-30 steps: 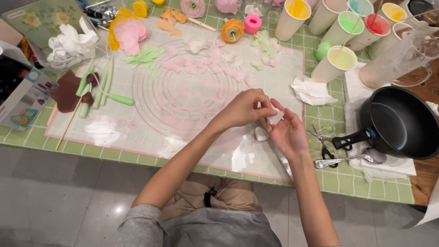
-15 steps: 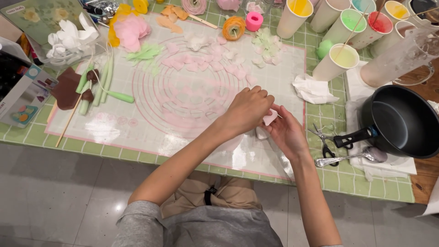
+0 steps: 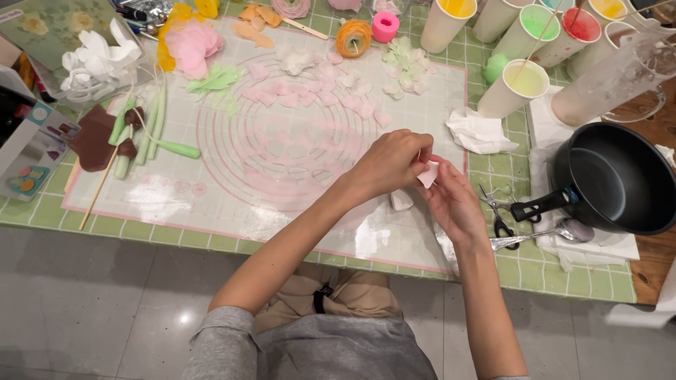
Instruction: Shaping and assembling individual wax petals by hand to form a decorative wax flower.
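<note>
Both hands meet over the near right part of a translucent work mat (image 3: 232, 204) printed with pink rings, which lies on a tabletop (image 3: 549, 271) covered in a green checked cloth. The left hand (image 3: 387, 163) is curled, its fingers pressed together onto a small pale pink petal piece (image 3: 427, 174), and the right hand (image 3: 454, 204) comes up from below with its fingers closed on the same piece, so the petal is pinched between the two hands just above the mat. A small white lump (image 3: 401, 201) lies on the mat just beside the hands. Further away on the mat, many pink petals (image 3: 310, 91) are scattered in a loose arc, with pale green ones (image 3: 406, 62) to their right. To the right of the hands, scissors (image 3: 498, 214) and a metal spoon (image 3: 542, 233) lie near a black saucepan (image 3: 620, 179) resting on white paper. A crumpled white tissue (image 3: 480, 131) sits at the mat's right edge, and paper cups (image 3: 517, 88) of coloured liquid stand at the far right. At the left, green stems (image 3: 151, 130) and a thin wooden stick (image 3: 98, 191) lie on the mat.
</note>
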